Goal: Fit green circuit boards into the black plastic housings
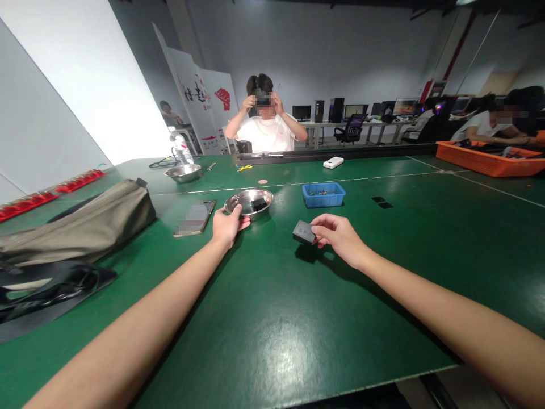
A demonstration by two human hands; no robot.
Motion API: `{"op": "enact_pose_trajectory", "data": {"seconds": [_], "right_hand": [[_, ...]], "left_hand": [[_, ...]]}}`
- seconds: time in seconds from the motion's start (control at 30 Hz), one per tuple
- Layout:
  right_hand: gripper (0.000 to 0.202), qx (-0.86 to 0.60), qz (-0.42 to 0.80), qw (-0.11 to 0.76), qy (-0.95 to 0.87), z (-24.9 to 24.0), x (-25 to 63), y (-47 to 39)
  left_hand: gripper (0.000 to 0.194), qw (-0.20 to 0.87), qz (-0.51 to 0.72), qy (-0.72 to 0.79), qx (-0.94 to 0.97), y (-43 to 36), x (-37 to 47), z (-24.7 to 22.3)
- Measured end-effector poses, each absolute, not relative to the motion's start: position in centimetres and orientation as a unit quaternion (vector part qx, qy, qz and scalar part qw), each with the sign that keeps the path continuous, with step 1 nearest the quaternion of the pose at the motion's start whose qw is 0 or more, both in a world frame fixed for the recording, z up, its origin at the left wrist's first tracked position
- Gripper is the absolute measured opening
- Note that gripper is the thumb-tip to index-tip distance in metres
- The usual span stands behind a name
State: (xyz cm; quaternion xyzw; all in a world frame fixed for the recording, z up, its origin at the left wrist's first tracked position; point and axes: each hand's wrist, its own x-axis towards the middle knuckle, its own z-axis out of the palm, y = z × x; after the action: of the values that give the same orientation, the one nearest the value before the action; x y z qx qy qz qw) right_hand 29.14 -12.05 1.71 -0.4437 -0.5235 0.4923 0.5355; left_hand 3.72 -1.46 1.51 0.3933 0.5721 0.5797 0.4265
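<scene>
My left hand [227,225] grips the near left rim of a shiny metal bowl [238,211], thumb over the edge and fingers beneath. Inside that bowl lies a small black piece [258,204]. My right hand [338,236] pinches a small dark grey box [304,231] by its right side, raised a little above the green table with its shadow below. Beyond the box stands a blue plastic tray [323,199] holding small parts too tiny to name. Two flat black squares [382,202] rest to the tray's right.
A phone [195,218] and an olive bag [85,224] lie left on the green table [272,318]. Farther back are a second metal bowl [183,174], a water bottle [181,149], a white device [333,163] and an orange crate [489,159]. Opposite sits a person [266,133], hands raised.
</scene>
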Motion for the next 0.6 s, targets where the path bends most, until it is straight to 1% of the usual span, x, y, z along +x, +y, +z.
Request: {"op": "enact_pose_trajectory", "data": {"seconds": [0.07,0.13,0.2,0.23,0.27,0.3,0.33,0.4,0.47,0.5,0.6], "right_hand": [[0.022,-0.44,0.486,0.536,-0.532,1.3,29.1,-11.8],[0.021,-0.437,0.481,0.537,-0.538,0.9,29.0,-11.6],[0.02,-0.439,0.474,0.537,-0.543,0.6,29.0,-11.5],[0.02,-0.44,0.469,0.536,-0.547,0.5,29.0,-11.5],[0.02,-0.44,0.465,0.536,-0.55,0.4,29.0,-11.4],[0.02,-0.439,0.462,0.536,-0.553,0.4,29.0,-11.4],[0.02,-0.437,0.46,0.538,-0.555,0.4,28.9,-11.4],[0.02,-0.43,0.456,0.544,-0.559,0.4,28.9,-11.4],[0.021,-0.421,0.45,0.551,-0.563,0.4,28.9,-11.4],[0.022,-0.417,0.446,0.553,-0.567,0.4,28.9,-11.4],[0.023,-0.401,0.441,0.548,-0.587,0.3,29.0,-11.4]], "left_hand": [[0.036,0.395,0.586,0.593,0.386,-1.5,3.7,1.5],[0.047,0.298,0.602,0.631,0.386,-1.8,3.7,1.5],[0.043,0.166,0.617,0.638,0.43,-2.6,4.1,1.7],[0.035,0.116,0.62,0.611,0.479,-3.1,4.4,1.8],[0.025,0.102,0.607,0.562,0.553,-3.7,4.8,1.8],[0.02,0.115,0.574,0.505,0.634,-4.4,5.3,1.9],[0.021,0.145,0.527,0.449,0.707,-5.2,5.9,1.8],[0.031,0.193,0.433,0.343,0.811,-6.5,7.0,1.7],[0.043,0.188,0.349,0.268,0.878,-7.5,7.9,1.5],[0.047,0.17,0.316,0.251,0.899,-7.9,8.2,1.4],[0.037,0.119,0.291,0.269,0.911,-8.3,8.4,1.3]]}}
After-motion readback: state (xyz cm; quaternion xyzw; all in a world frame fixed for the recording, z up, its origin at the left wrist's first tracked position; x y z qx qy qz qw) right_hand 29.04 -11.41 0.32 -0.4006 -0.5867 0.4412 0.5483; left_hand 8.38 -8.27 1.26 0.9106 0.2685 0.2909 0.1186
